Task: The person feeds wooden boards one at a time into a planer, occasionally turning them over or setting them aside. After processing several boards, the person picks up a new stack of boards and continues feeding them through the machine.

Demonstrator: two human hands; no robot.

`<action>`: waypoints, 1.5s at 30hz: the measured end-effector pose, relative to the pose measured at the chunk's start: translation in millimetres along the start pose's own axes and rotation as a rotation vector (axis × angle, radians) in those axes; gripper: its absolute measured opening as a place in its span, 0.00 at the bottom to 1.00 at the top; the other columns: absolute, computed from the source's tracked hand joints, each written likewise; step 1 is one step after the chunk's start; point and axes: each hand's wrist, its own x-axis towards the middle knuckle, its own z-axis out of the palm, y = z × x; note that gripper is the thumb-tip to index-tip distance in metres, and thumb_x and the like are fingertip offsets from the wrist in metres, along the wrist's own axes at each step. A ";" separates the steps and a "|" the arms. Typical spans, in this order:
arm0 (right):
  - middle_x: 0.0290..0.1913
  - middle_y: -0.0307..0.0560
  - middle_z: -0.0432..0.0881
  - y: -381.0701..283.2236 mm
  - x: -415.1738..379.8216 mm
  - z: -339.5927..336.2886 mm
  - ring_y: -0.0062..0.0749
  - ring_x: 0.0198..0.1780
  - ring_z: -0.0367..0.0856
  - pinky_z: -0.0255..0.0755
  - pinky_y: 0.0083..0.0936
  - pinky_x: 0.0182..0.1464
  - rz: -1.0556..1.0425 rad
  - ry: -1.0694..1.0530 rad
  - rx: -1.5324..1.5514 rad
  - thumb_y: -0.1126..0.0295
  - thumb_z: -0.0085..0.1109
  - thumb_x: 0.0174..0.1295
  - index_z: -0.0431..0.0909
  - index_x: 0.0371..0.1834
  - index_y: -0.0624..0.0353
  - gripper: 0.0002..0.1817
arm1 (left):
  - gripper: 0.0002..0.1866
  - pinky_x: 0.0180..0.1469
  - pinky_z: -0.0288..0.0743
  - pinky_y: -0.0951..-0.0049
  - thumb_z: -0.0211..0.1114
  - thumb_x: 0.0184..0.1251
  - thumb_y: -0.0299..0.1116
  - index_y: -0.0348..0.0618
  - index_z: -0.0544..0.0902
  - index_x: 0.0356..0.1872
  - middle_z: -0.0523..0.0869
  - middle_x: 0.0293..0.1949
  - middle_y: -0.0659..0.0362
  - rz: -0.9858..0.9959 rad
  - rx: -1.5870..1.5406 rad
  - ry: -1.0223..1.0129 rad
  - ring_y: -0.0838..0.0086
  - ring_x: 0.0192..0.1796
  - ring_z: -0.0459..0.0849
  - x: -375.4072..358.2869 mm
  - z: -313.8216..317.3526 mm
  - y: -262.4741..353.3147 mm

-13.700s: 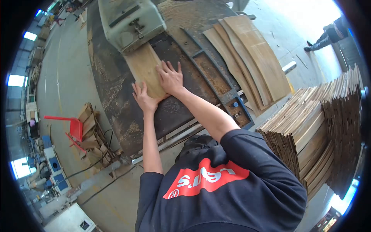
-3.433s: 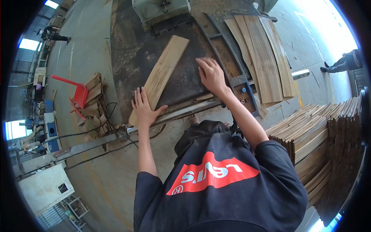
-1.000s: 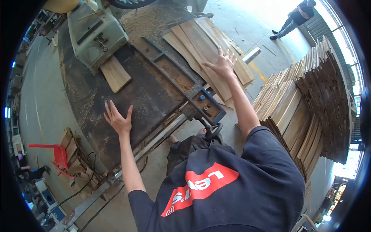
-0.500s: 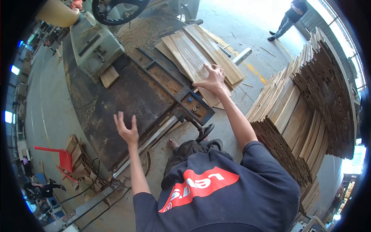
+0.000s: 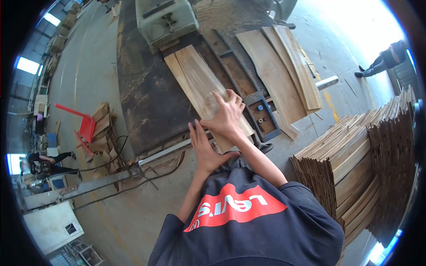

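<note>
Both hands are working one plank right now. Right hand point(image 5: 227, 116) is lying over the near end of the wooden plank point(image 5: 199, 84), fingers spread and curling onto its top face, gripping it. Left hand point(image 5: 205, 150) is sitting just behind and below, palm flat, fingers straight and together, pressing against that same near end rather than closing around it.

That plank is lying flat on the dark counter point(image 5: 146, 102) of the machine, running lengthwise away from the person, its far end touching the mouth of the pale green machine housing point(image 5: 166, 18). I am counting one plank on the counter under the hands, though a seam along it is making it look like two strips side by side; I cannot tell which.

To the right, a metal fence rail point(image 5: 242, 73) is running alongside the plank, with sawdust filling its two open pockets. Beyond the rail, three curved boards point(image 5: 279, 71) are lying fanned out, overlapping each other. Further right, one tall stack of boards point(image 5: 355, 164) is standing on the floor, too many to count.

Over on the left, one red dustpan point(image 5: 84, 126) is resting against a heap of offcuts point(image 5: 106, 133). Two other people are showing: one crouching at far left point(image 5: 42, 162), one standing at top right point(image 5: 384, 60), both well apart from the counter.
</note>
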 end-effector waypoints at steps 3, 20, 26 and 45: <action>0.76 0.73 0.60 -15.5 -4.7 44.9 0.70 0.76 0.56 0.53 0.58 0.75 -0.043 0.035 -0.034 0.45 0.84 0.34 0.80 0.70 0.52 0.53 | 0.84 0.83 0.44 0.39 0.89 0.25 0.66 0.24 0.51 0.82 0.58 0.82 0.35 -0.038 0.197 0.005 0.36 0.86 0.43 4.0 -8.0 -40.2; 0.79 0.63 0.68 46.3 23.0 99.3 0.56 0.81 0.64 0.37 0.65 0.83 -0.397 0.010 -0.018 0.59 0.61 0.71 0.71 0.78 0.51 0.32 | 0.70 0.84 0.37 0.38 0.84 0.41 0.65 0.32 0.61 0.82 0.67 0.79 0.39 0.043 0.221 -0.046 0.45 0.87 0.49 54.2 -20.7 -114.8; 0.74 0.61 0.76 35.6 60.9 119.4 0.54 0.77 0.71 0.41 0.62 0.84 -0.406 0.110 -0.001 0.61 0.59 0.73 0.77 0.74 0.49 0.27 | 0.74 0.83 0.40 0.38 0.83 0.36 0.71 0.32 0.61 0.82 0.67 0.80 0.40 0.045 0.293 -0.063 0.48 0.87 0.50 90.6 -24.1 -136.9; 0.79 0.49 0.72 7.0 183.6 162.1 0.53 0.83 0.62 0.31 0.76 0.81 -0.331 0.084 -0.091 0.57 0.54 0.75 0.73 0.77 0.37 0.27 | 0.71 0.83 0.47 0.39 0.79 0.44 0.72 0.34 0.59 0.83 0.63 0.82 0.42 -0.054 0.529 -0.232 0.53 0.87 0.52 213.2 -40.9 -163.7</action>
